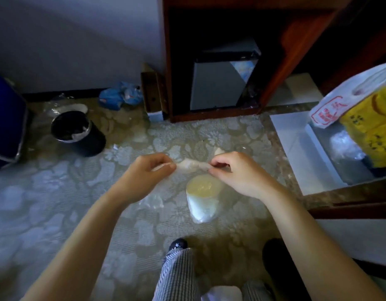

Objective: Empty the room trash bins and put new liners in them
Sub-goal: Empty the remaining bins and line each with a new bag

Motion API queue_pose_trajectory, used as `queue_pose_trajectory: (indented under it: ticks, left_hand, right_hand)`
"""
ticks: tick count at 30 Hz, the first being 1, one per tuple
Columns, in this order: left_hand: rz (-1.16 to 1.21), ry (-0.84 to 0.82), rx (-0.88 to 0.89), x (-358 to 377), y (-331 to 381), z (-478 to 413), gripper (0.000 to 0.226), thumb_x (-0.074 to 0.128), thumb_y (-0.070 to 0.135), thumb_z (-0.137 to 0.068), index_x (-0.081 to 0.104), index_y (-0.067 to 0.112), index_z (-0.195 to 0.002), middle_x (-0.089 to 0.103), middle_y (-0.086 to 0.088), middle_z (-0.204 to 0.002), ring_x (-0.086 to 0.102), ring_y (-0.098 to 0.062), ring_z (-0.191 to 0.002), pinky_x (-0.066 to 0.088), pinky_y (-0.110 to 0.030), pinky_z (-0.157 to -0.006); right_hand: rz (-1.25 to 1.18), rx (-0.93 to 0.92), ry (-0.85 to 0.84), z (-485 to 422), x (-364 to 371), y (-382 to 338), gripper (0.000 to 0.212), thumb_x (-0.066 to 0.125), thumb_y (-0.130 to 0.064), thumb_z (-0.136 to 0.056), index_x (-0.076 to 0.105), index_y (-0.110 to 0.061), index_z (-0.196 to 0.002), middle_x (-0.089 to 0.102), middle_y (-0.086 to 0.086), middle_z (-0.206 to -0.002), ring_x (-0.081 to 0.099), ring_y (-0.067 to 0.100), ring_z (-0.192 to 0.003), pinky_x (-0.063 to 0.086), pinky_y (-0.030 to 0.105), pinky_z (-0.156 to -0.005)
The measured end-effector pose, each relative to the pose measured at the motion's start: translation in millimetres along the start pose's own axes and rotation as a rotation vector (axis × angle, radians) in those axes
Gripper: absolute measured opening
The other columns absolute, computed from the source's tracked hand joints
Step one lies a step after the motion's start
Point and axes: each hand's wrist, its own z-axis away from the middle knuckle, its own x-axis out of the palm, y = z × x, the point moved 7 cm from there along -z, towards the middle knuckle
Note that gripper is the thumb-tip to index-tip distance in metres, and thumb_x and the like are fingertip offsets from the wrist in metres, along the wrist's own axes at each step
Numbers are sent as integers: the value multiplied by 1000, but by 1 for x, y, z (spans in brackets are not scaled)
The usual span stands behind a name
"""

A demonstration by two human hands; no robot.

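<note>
Far to the left, a round black plastic trash bin is seen on the patterned carpet. Pale crumpled material is visible inside it, so it is judged not yet emptied or relined. Beyond it, a crumpled blue plastic bag is left by the wall. Between the hands, a thin translucent folded liner is pinched at one end by the left hand and at the other by the right hand, apparently for unfolding. Below, what appears to be a whitish roll of liners is set on the carpet.
</note>
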Motion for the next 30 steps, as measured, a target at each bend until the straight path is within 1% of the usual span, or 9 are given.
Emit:
queue_pose_trajectory:
  ticks: [3, 6, 10, 14, 18, 21, 23, 27, 30]
  left_hand:
    - [-59, 86, 39, -65, 3, 15, 17, 56, 24, -92, 63, 24, -77, 57, 19, -61, 51, 4, -57, 39, -11, -57]
    - [-39, 219, 24, -117, -2, 31, 16, 57, 24, -91, 63, 24, -77, 59, 13, -65, 52, 3, -60, 39, -14, -60]
    - [-7, 359, -49, -166, -15, 44, 13, 58, 26, -91, 66, 23, -81, 64, 0, -75, 56, -1, -65, 42, -16, -63]
    - [-10, 465, -114, -207, -22, 45, 11, 58, 27, -91, 66, 25, -84, 65, 6, -75, 58, 1, -66, 42, -12, -60]
    - [-33, 594, -170, -248, -27, 37, 13, 58, 26, -91, 65, 27, -81, 63, 17, -68, 55, 2, -61, 39, -13, -58]
    - [-16, 746, -229, -276, -31, 30, 18, 60, 26, -90, 62, 32, -74, 62, 11, -70, 57, -12, -64, 44, -28, -65]
    - [-1, 819, -274, -291, -34, 27, 21, 61, 26, -90, 61, 35, -71, 62, 10, -69, 58, -16, -68, 45, -31, -66]
    - [30, 952, -337, -322, -40, 30, 21, 61, 24, -89, 61, 37, -73, 62, 19, -68, 56, 2, -65, 42, -13, -62]
    - [60, 1040, -387, -347, -50, 41, 22, 61, 22, -89, 60, 37, -72, 61, 15, -65, 53, 1, -61, 41, -10, -58]
  right_hand:
    - [11, -68, -2, -30, 1, -59, 18, 56, -36, -94, 68, -22, -93, 66, -8, -85, 61, 9, -75, 49, 32, -70]
    - [44, -160, -33, -59, 6, -111, 17, 56, -35, -94, 67, -22, -90, 65, -6, -85, 60, 11, -78, 48, 36, -72]
    - [91, -282, -67, -95, 7, -164, 12, 58, -30, -93, 66, -22, -88, 62, -7, -83, 57, 10, -79, 45, 32, -72]
    - [118, -395, -109, -137, 2, -205, 8, 60, -27, -91, 67, -23, -89, 65, -9, -86, 58, 4, -82, 44, 26, -74]
    - [182, -538, -133, -189, -1, -244, 9, 60, -27, -91, 68, -23, -91, 60, -11, -83, 51, 6, -86, 41, 26, -75]
    - [225, -645, -174, -230, -3, -274, 8, 61, -29, -90, 68, -25, -90, 57, -8, -86, 50, 12, -91, 41, 31, -82]
    - [250, -700, -196, -255, -1, -293, 8, 61, -30, -89, 67, -25, -90, 59, -2, -92, 50, 14, -94, 41, 33, -85]
    - [266, -810, -255, -295, 10, -335, 8, 61, -27, -89, 68, -23, -92, 61, 1, -93, 48, 16, -98, 40, 32, -85]
    - [269, -883, -294, -315, 25, -370, 8, 60, -25, -91, 67, -23, -94, 61, -1, -94, 47, 14, -97, 41, 32, -86]
